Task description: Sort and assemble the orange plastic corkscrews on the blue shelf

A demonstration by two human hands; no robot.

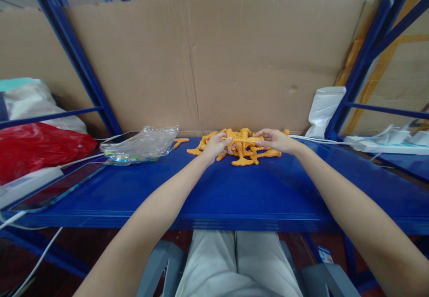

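Observation:
Between my hands lies an orange T-shaped plastic piece (246, 140) like a toy hammer, held sideways over a heap of similar pieces. My left hand (216, 146) closes around its left end, near the curved crosspiece. At the right end, the fingers of my right hand (273, 139) pinch the handle. The heap of orange pieces (242, 161) sits towards the back of the blue shelf, partly hidden by my hands. One more orange piece (181, 141) lies apart, to the left of the heap.
A clear plastic bag (144, 142) with colourful contents rests left on the blue shelf (231, 196). Further left are a tablet (60, 187), a red bag (43, 147) and white cables. Cardboard (251, 60) stands behind; a white packet (323, 109) and power strip (385, 145) are at right.

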